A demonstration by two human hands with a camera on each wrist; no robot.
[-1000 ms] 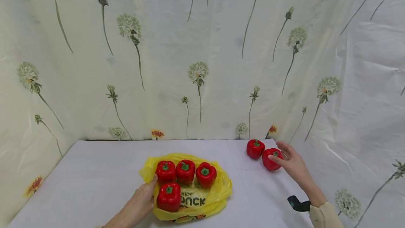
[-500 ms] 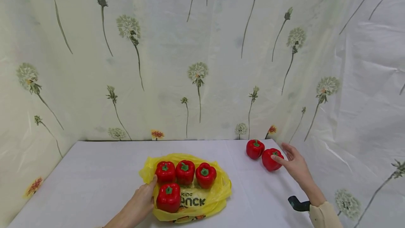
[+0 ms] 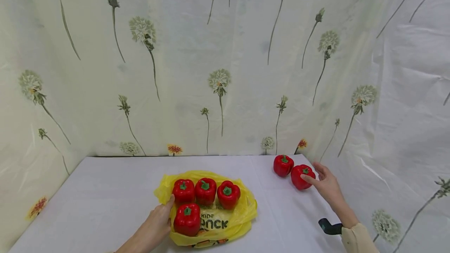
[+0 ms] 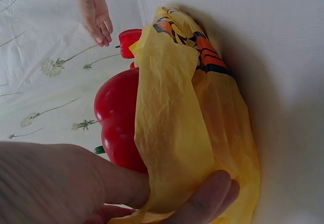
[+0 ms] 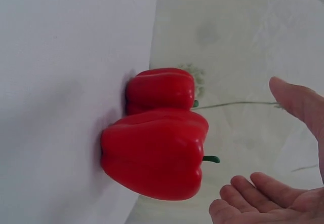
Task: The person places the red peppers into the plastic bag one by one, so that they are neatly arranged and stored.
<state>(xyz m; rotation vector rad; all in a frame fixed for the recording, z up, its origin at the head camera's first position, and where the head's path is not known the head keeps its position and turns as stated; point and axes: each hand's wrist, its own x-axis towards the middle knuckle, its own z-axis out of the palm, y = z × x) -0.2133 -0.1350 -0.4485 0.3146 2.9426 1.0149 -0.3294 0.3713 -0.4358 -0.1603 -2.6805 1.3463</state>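
Observation:
In the head view a yellow plastic bag [image 3: 249, 221] lies opened out on the table, with several red bell peppers [image 3: 187, 220] standing in it. My left hand [image 3: 159, 220] pinches the bag's left rim. The left wrist view shows the thumb inside the yellow plastic [image 4: 172, 117] and the fingertips outside it. At the right, my right hand [image 3: 328, 186] is held above and beside a red bell pepper [image 3: 299, 180], fingers spread and thumb apart. In the right wrist view a gap shows between this hand [image 5: 273, 198] and the nearer pepper [image 5: 157, 155].
A second loose bell pepper [image 3: 283, 165] stands behind the nearer one, close to the table's back right corner. The white-covered table [image 3: 105, 194] meets a flower-printed curtain [image 3: 183, 69] at the back. A dark band-like device [image 3: 329, 227] is on the right wrist.
The right hand has shifted slightly right and down, close to the nearer loose pepper. The left hand, bag and peppers stay where they were.

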